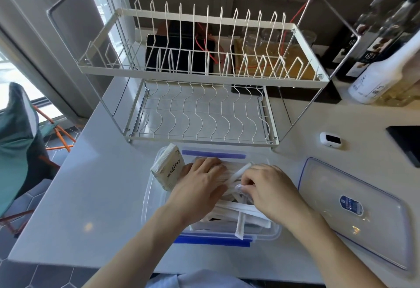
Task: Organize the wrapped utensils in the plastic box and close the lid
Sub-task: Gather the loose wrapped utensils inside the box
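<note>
A clear plastic box (151, 199) with blue clips stands on the white counter in front of me. Inside lie several white paper-wrapped utensils (241, 214), crossing one another. A beige tissue pack (169, 169) leans in the box's far left corner. My left hand (201, 184) rests palm down on the wrapped utensils at the far side of the box. My right hand (270, 191) pinches one wrapped utensil with its fingertips over the middle of the box. The clear lid (354, 210) with a blue sticker lies flat on the counter to the right of the box.
A white two-tier wire dish rack (202, 76) stands just behind the box. A small white device (330, 140) and a black object (406, 144) lie at the right. Bottles (386, 60) stand at the back right. The counter's left edge drops to a tiled floor.
</note>
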